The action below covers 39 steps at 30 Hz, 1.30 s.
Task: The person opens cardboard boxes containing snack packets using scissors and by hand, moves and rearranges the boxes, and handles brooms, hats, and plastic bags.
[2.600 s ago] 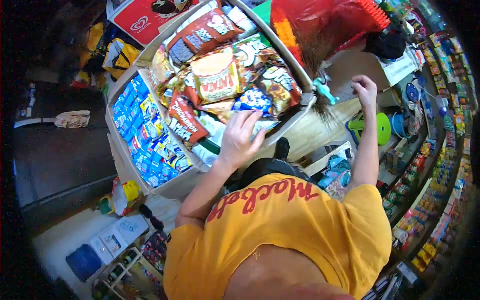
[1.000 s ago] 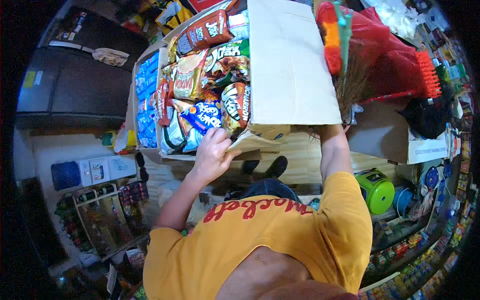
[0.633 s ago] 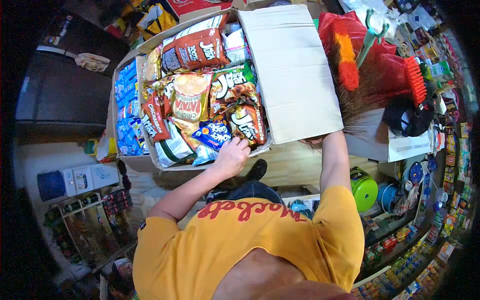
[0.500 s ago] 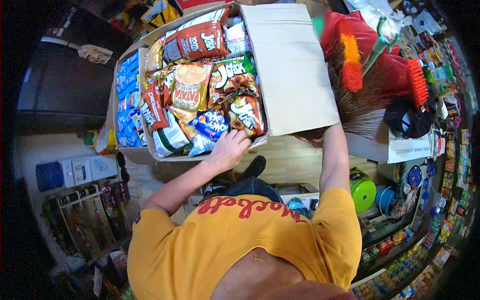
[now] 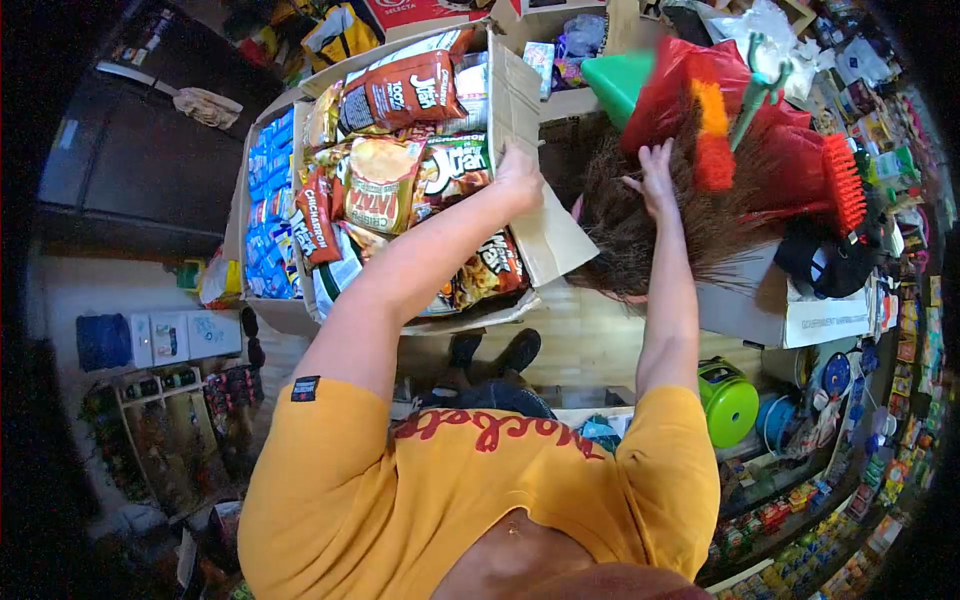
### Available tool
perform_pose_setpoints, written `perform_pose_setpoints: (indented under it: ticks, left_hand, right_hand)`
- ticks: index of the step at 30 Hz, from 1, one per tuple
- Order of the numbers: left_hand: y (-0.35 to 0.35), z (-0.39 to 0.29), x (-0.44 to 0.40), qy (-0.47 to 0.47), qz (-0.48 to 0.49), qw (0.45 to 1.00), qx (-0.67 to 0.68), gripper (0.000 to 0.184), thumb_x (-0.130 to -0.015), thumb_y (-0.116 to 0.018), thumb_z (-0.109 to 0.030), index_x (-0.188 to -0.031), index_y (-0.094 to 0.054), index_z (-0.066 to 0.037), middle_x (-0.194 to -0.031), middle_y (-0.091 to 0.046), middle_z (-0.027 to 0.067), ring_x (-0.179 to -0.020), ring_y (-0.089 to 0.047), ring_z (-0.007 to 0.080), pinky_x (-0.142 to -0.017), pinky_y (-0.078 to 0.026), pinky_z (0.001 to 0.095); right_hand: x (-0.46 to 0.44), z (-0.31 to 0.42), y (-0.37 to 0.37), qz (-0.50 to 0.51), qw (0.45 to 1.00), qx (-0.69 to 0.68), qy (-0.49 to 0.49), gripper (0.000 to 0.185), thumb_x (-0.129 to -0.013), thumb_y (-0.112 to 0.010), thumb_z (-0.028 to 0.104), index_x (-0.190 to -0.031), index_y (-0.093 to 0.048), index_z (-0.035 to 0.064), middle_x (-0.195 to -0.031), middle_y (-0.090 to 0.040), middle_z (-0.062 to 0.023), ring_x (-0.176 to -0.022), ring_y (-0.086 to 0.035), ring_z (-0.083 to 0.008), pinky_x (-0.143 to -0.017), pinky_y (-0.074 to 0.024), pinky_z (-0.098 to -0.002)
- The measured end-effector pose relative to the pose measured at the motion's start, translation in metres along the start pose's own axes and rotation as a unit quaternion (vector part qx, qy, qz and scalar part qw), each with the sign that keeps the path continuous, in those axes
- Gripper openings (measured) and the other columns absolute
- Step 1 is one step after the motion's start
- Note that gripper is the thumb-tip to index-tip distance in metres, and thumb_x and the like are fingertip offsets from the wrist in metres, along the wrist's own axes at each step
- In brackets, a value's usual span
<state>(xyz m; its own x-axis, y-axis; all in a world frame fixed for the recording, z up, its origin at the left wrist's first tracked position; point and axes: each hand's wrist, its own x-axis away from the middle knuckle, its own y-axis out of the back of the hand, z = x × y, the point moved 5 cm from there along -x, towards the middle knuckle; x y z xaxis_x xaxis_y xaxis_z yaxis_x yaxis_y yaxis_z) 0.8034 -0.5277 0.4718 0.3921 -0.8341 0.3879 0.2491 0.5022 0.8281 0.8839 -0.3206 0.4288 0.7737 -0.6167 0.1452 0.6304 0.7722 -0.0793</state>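
My left hand (image 5: 518, 182) is closed on the flap (image 5: 552, 232) of a cardboard box, at its right side. The flap is partly raised and bent. Snack packs fill the box, among them a brown chicharron bag (image 5: 402, 92) and a crispy patata bag (image 5: 380, 180). My left forearm hides some of the packs. To the right, my right hand (image 5: 655, 178) is open with fingers spread, over the dark bristles of a broom (image 5: 620, 220). Whether it touches them I cannot tell. Orange-red brush bristles (image 5: 712, 130) are close by.
Blue packs (image 5: 268, 200) line the box's left side. Beyond the broom are red plastic bags (image 5: 775, 155), a green object (image 5: 615, 85) and a red brush (image 5: 843, 180). A white carton (image 5: 825, 315) and a green round container (image 5: 728, 405) stand at right, near crowded shelves.
My left hand has moved from the snack packs to the flap, which has swung up and leftward. My right hand, hidden under the flap before, now shows above the broom.
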Motion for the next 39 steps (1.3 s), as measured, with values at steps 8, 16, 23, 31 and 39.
perform_pose_setpoints:
  ticks: [8, 16, 23, 31, 39]
  left_hand:
    - [0.039, -0.012, 0.0, -0.081, -0.443, 0.866, 0.22, 0.014, -0.069, -0.054, -0.01, -0.082, -0.057, -0.009, -0.073, -0.059, 0.0058, -0.08, -0.059, 0.0223, -0.084, -0.041, 0.0435]
    - [-0.003, 0.111, 0.189, 0.241, -0.607, 0.725, 0.219, 0.029, -0.062, -0.055, -0.004, -0.091, -0.059, -0.003, -0.095, -0.059, 0.013, -0.088, -0.055, 0.0315, -0.084, -0.039, 0.0414]
    - [-0.276, 0.198, 0.267, 0.353, -0.173, 0.581, 0.713, 0.058, -0.067, -0.055, -0.013, -0.122, -0.04, 0.003, -0.105, -0.054, 0.0134, -0.099, -0.05, 0.021, -0.088, -0.038, 0.0287]
    - [-0.261, 0.183, 0.253, 0.227, -0.274, 0.363, 0.861, 0.06, -0.063, -0.041, 0.008, -0.122, -0.048, -0.006, -0.099, -0.059, 0.0073, -0.09, -0.055, 0.0143, -0.077, -0.045, 0.027]
    - [-0.165, 0.175, 0.212, 0.186, -0.411, 0.558, 0.696, 0.051, -0.07, -0.058, -0.008, -0.12, -0.05, -0.011, -0.106, -0.06, 0.0139, -0.096, -0.057, 0.023, -0.083, -0.044, 0.0338]
  right_hand:
    - [0.025, -0.005, -0.025, 0.052, 0.997, 0.061, 0.007, 0.09, -0.085, -0.055, 0.029, -0.136, 0.018, 0.0225, -0.146, 0.008, -0.0105, -0.133, -0.012, -0.0274, -0.092, -0.0348, -0.0456]
    - [0.035, -0.086, -0.111, 0.13, 0.971, 0.15, 0.131, 0.068, -0.088, -0.049, 0.03, -0.14, -0.009, 0.0133, -0.14, -0.026, -0.0109, -0.126, -0.029, -0.0213, -0.098, -0.0285, -0.0339]
    - [0.043, -0.108, -0.146, 0.143, 0.979, -0.043, 0.135, 0.049, -0.089, -0.043, 0.044, -0.124, -0.043, 0.009, -0.091, -0.051, 0.0002, -0.079, -0.047, -0.0103, -0.073, -0.0406, -0.0267]
    - [0.041, 0.03, -0.194, 0.194, 0.926, 0.29, 0.147, 0.038, -0.068, -0.061, 0.021, -0.101, -0.055, 0.0022, -0.082, -0.059, -0.0047, -0.069, -0.054, -0.014, -0.063, -0.0433, -0.0274]
    - [0.031, 0.07, -0.118, 0.001, 0.906, 0.38, 0.185, 0.02, -0.061, -0.05, 0.004, -0.077, -0.059, -0.0034, -0.067, -0.058, -0.0046, -0.054, -0.052, -0.0122, -0.049, -0.0423, -0.0263]
